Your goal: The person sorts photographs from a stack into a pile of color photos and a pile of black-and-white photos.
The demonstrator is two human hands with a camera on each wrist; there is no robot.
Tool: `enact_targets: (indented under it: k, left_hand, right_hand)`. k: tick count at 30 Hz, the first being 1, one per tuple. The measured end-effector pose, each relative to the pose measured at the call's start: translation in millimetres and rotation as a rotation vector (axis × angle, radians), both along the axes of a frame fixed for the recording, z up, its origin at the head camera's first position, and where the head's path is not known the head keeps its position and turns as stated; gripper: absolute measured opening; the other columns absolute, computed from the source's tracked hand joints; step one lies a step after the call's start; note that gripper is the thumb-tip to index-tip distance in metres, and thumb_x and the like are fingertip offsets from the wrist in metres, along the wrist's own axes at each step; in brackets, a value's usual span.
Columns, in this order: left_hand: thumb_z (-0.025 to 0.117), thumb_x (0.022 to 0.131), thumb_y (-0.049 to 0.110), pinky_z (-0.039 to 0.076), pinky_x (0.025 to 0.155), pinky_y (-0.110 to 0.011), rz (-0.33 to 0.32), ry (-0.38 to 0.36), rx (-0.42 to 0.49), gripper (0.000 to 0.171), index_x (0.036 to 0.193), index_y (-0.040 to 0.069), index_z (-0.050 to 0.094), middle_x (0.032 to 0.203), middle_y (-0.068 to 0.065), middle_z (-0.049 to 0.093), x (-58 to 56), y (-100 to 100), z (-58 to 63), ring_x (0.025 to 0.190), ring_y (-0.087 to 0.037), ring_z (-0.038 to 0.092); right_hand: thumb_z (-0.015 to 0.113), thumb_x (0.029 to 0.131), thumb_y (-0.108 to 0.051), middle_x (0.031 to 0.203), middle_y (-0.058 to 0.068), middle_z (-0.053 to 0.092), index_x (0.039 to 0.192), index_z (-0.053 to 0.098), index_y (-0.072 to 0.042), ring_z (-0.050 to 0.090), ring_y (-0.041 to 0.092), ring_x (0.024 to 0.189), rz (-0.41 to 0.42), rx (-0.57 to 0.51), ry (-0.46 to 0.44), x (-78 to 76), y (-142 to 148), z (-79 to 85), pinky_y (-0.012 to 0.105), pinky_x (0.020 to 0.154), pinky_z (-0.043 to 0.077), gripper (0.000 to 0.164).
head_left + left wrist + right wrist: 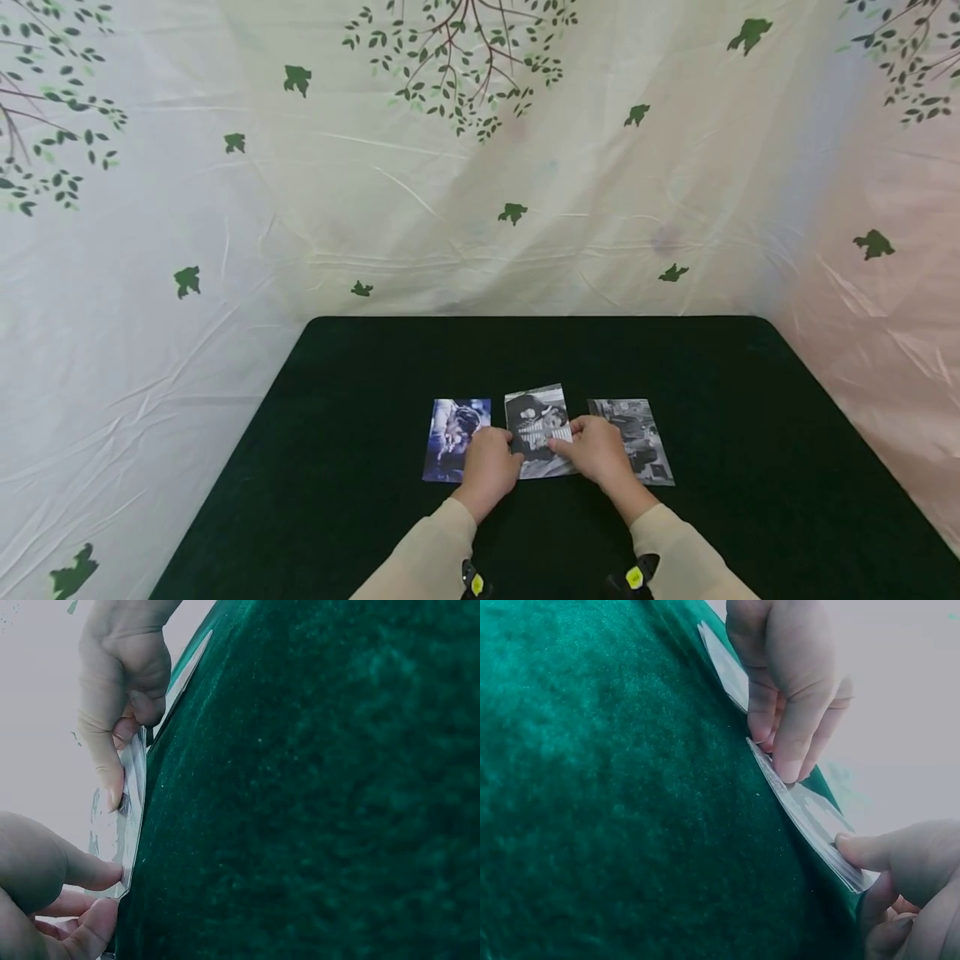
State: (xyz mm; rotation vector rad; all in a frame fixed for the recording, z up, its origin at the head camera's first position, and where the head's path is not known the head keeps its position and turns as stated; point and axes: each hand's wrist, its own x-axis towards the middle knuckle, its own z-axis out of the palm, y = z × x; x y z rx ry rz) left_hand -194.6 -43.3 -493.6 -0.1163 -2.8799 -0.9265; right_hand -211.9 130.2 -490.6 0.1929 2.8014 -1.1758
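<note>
A stack of black-and-white photo cards (536, 417) lies in the middle of the green cloth, tilted slightly, its several layered edges visible in the right wrist view. My left hand (489, 462) pinches the stack's left edge, thumb on top. At the right edge, my right hand (598, 448) grips the same cards between thumb and fingers; its thumb (862, 851) presses on the upper face. A blue-purple photo card (447, 442) lies beside the left hand, partly covered by it. Another black-and-white card (643, 446) sits partly behind the right hand.
A dark green cloth-covered table (337, 500) extends around the cards, with rounded far corners. Behind it and at both sides hangs a pale curtain (420, 217) printed with leaves and branches. Dark bands with yellow tags (634, 577) sit near both sleeves.
</note>
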Motion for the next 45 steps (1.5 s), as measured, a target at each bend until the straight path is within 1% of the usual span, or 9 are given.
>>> enact_targets:
  k: [8, 16, 19, 24, 30, 35, 41, 43, 45]
  left_hand:
    - [0.077, 0.077, 0.013, 0.050, 0.079, -0.045, -0.011, 0.025, -0.025, 0.025, 0.094, -0.005, 0.072, 0.089, -0.017, 0.068, -0.1, 0.2, -1.9, 0.088, -0.033, 0.064]
    - [0.077, 0.075, 0.013, 0.049, 0.079, -0.044, 0.002, 0.058, -0.001, 0.024, 0.090, -0.005, 0.072, 0.086, -0.016, 0.068, 0.1, -2.9, -6.7, 0.087, -0.034, 0.063]
    - [0.078, 0.075, 0.013, 0.049, 0.081, -0.044, 0.007, 0.046, 0.020, 0.025, 0.092, -0.005, 0.072, 0.088, -0.016, 0.069, -0.8, -2.8, -6.8, 0.090, -0.033, 0.063]
    - [0.077, 0.075, 0.012, 0.050, 0.080, -0.044, 0.013, 0.053, 0.044, 0.024, 0.092, -0.005, 0.073, 0.088, -0.016, 0.070, -1.7, -2.9, -5.3, 0.090, -0.033, 0.064]
    - [0.073, 0.079, 0.012, 0.051, 0.076, -0.044, -0.005, 0.079, 0.079, 0.019, 0.087, -0.005, 0.073, 0.084, -0.016, 0.070, -1.6, -4.5, -0.1, 0.085, -0.032, 0.065]
    - [0.069, 0.086, 0.014, 0.053, 0.068, -0.036, 0.012, 0.075, 0.153, 0.019, 0.094, -0.003, 0.072, 0.083, -0.011, 0.070, -1.9, -5.3, 4.4, 0.077, -0.020, 0.065]
    - [0.066, 0.089, 0.014, 0.048, 0.060, -0.027, 0.021, 0.104, 0.289, 0.016, 0.097, 0.001, 0.071, 0.076, -0.001, 0.067, -2.8, -3.9, 8.8, 0.068, -0.009, 0.059]
    - [0.065, 0.090, 0.015, 0.047, 0.060, -0.026, 0.024, 0.090, 0.345, 0.014, 0.097, 0.003, 0.072, 0.075, 0.003, 0.065, -2.6, -2.5, 9.7, 0.067, -0.007, 0.057]
    - [0.064, 0.091, 0.014, 0.048, 0.057, -0.025, 0.014, 0.038, 0.448, 0.013, 0.097, 0.004, 0.071, 0.073, 0.003, 0.064, -2.0, -0.8, 10.3, 0.063, -0.006, 0.057]
  right_hand:
    - [0.078, 0.081, -0.028, 0.068, 0.005, 0.054, 0.089, 0.066, -0.006, 0.052, 0.018, 0.057, -0.004, 0.001, -0.010, 1.0, 1.8, 3.8, 0.029, 0.050, 0.040, 0.026]
    - [0.078, 0.080, -0.029, 0.064, 0.005, 0.051, 0.079, 0.063, -0.008, 0.050, 0.017, 0.054, 0.000, 0.049, 0.042, 1.9, 4.3, 2.5, 0.029, 0.048, 0.038, 0.026]
    - [0.079, 0.079, -0.029, 0.067, 0.005, 0.051, 0.085, 0.064, -0.006, 0.049, 0.018, 0.055, -0.009, 0.061, 0.061, 2.3, 4.7, 1.9, 0.030, 0.049, 0.038, 0.029]
    - [0.077, 0.081, -0.027, 0.076, 0.006, 0.056, 0.108, 0.064, 0.000, 0.051, 0.018, 0.063, -0.009, 0.058, 0.109, 4.2, 7.2, 4.6, 0.031, 0.053, 0.040, 0.040]
    - [0.064, 0.092, -0.021, 0.085, 0.007, 0.059, 0.125, 0.060, -0.001, 0.052, 0.019, 0.065, -0.017, -0.088, 0.078, 7.5, 13.1, 9.8, 0.032, 0.054, 0.043, 0.039]
    - [0.056, 0.096, -0.021, 0.094, 0.009, 0.058, 0.133, 0.054, -0.004, 0.051, 0.020, 0.061, -0.037, -0.225, -0.005, 13.3, 18.8, 15.7, 0.032, 0.048, 0.044, 0.041]
    - [0.052, 0.098, -0.020, 0.097, 0.011, 0.059, 0.133, 0.054, -0.006, 0.048, 0.018, 0.052, -0.034, -0.326, -0.035, 21.7, 23.3, 25.0, 0.031, 0.044, 0.042, 0.038]
    - [0.052, 0.098, -0.020, 0.097, 0.011, 0.060, 0.133, 0.054, -0.006, 0.049, 0.019, 0.054, -0.027, -0.338, -0.035, 24.6, 24.3, 28.2, 0.032, 0.045, 0.043, 0.038]
    - [0.052, 0.098, -0.020, 0.100, 0.011, 0.061, 0.133, 0.054, -0.006, 0.053, 0.020, 0.060, -0.019, -0.334, -0.033, 27.5, 25.3, 31.3, 0.033, 0.050, 0.045, 0.038]
